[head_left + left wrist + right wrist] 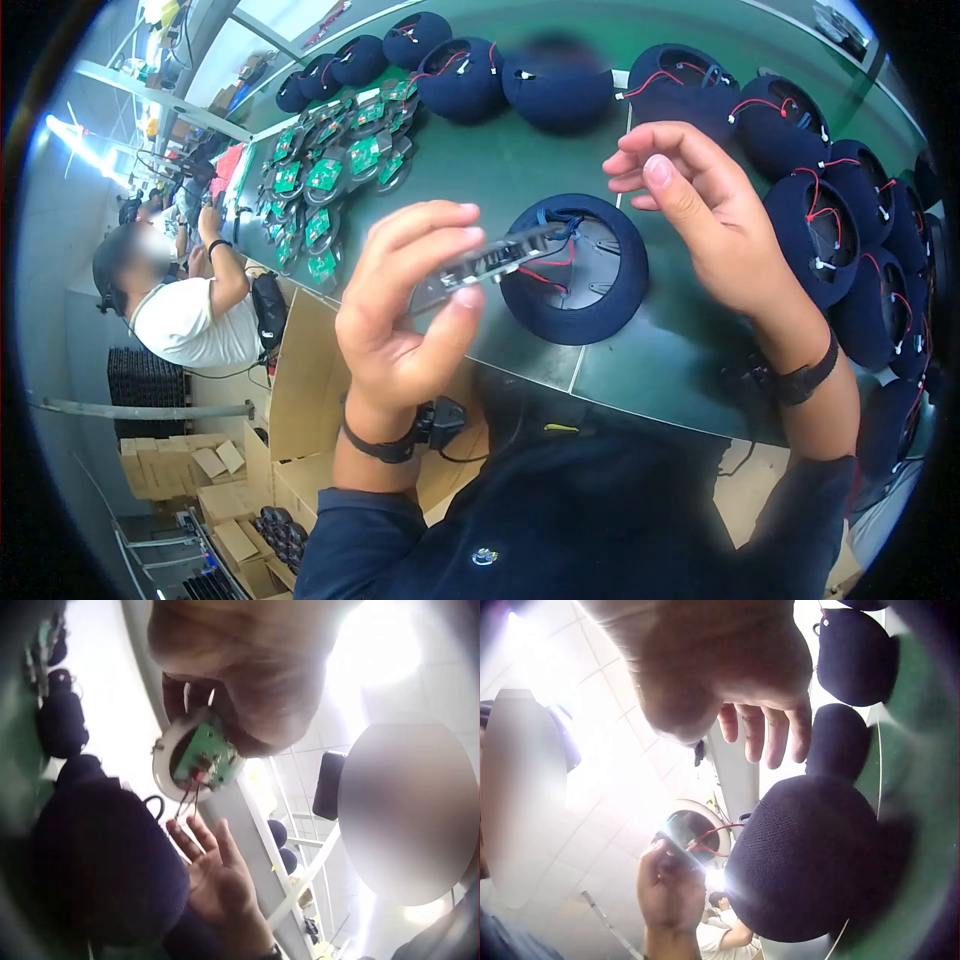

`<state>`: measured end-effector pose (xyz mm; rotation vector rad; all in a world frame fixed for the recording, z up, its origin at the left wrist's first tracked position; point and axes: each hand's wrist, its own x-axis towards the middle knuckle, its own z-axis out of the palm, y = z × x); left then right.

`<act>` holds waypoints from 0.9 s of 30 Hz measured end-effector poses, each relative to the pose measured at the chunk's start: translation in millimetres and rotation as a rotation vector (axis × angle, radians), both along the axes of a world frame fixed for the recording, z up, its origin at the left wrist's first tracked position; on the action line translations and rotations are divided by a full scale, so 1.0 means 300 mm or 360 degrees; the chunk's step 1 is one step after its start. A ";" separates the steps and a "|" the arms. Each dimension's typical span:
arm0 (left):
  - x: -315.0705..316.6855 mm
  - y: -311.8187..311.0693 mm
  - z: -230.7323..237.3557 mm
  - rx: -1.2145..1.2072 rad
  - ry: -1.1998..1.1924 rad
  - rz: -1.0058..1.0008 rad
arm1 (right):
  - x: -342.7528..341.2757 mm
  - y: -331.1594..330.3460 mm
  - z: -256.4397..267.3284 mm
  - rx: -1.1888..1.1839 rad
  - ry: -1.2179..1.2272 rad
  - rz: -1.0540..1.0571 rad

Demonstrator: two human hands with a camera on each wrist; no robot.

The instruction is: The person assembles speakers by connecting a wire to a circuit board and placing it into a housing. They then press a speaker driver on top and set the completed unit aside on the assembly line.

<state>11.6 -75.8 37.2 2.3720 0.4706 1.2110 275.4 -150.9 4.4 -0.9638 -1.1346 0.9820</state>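
My left hand (400,300) pinches a round disc (495,259) edge-on between thumb and fingers. In the left wrist view, the disc shows a pale rim and a green circuit board (214,754) with red and dark wires plugged in. Just beyond it on the table sits a navy fabric-covered round housing (627,290), its opening facing up. Red wires (545,264) run between that opening and the disc. To the right of the housing my right hand (715,230) hovers in the air, fingers loosely bent and holding nothing.
Similar navy housings (460,95) with red wires line the back and right of the green table (470,165). Several discs with green boards (325,175) lie piled at the left. Another person (195,310) works beyond the left edge, near cardboard boxes (225,500).
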 end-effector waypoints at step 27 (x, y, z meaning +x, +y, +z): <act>0.040 -0.102 -0.072 0.0179 0.0403 0.0158 | -0.092 -0.091 0.073 0.0404 -0.1575 0.0200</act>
